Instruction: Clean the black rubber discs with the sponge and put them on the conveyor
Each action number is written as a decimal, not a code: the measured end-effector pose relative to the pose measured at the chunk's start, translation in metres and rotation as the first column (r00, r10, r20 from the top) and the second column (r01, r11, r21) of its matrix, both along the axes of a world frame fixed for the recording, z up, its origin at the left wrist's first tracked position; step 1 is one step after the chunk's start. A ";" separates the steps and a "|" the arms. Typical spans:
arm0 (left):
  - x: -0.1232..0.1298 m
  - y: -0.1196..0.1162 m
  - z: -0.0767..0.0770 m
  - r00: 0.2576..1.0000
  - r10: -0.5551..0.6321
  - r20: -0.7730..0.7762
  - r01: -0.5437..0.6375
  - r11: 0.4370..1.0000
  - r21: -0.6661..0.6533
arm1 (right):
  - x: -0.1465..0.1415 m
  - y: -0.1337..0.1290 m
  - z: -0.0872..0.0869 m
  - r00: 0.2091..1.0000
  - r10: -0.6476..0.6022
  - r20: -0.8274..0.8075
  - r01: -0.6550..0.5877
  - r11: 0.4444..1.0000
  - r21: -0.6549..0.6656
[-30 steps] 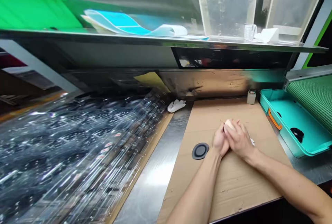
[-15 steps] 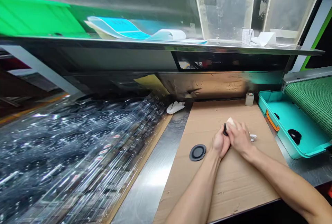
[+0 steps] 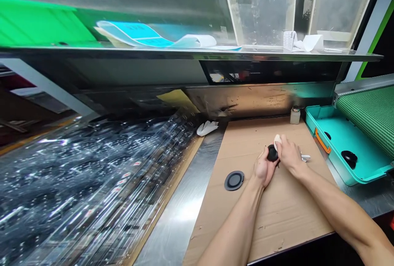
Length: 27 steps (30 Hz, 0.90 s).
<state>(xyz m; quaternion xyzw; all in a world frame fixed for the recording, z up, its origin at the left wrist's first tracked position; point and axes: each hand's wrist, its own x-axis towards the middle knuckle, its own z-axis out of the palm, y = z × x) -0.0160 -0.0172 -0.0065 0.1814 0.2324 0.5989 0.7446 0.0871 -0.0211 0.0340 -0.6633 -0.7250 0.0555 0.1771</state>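
Observation:
Over the cardboard sheet [image 3: 221, 212], my left hand [image 3: 264, 168] is closed on a small round black part [image 3: 272, 153], its dark face turned up. My right hand [image 3: 288, 154] pinches a white cloth [image 3: 277, 139] right beside the part's upper right edge; whether the cloth touches it I cannot tell. A white-handled tool [image 3: 305, 158] shows just past my right hand, mostly hidden by it, on the cardboard. To the left of my hands a flat dark grey disc with a ring-shaped recess [image 3: 234, 180] lies on the cardboard.
A teal tray [image 3: 366, 175] with black round parts stands at right, next to a green conveyor belt [image 3: 369, 110]. A small bottle [image 3: 294, 115] stands at the cardboard's back edge. Clear plastic trays [image 3: 101, 192] fill the left. Crumpled white cloth [image 3: 207, 128] lies behind. A metal shelf [image 3: 172, 54] overhangs.
My right hand has moved slightly right with the cloth, off the black part. The part's round face is now exposed in my left hand.

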 end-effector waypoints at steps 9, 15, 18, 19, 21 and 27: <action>-0.004 0.007 -0.007 1.000 0.007 0.004 -0.007 1.000 -0.011 | 0.000 -0.005 0.001 0.996 0.019 -0.082 -0.022 0.999 -0.045; -0.003 0.009 -0.010 1.000 -0.019 -0.008 0.019 1.000 -0.018 | 0.011 -0.005 0.009 0.949 0.092 -0.302 -0.112 0.993 -0.048; 0.000 0.009 -0.015 0.999 0.012 -0.043 -0.012 1.000 0.019 | 0.014 -0.003 0.012 0.942 0.075 -0.327 -0.100 0.993 -0.060; 0.000 0.008 -0.016 0.998 0.021 -0.052 -0.020 1.000 0.024 | 0.016 -0.002 0.012 0.941 0.105 -0.322 -0.137 0.988 -0.078; 0.000 0.007 -0.017 0.997 0.041 -0.067 -0.040 0.999 0.026 | 0.020 -0.003 0.011 0.943 0.156 -0.295 -0.201 0.971 -0.129; 0.000 0.007 -0.015 0.997 0.037 -0.067 -0.035 0.999 0.025 | 0.024 -0.005 0.006 0.988 0.040 -0.149 -0.052 0.996 -0.073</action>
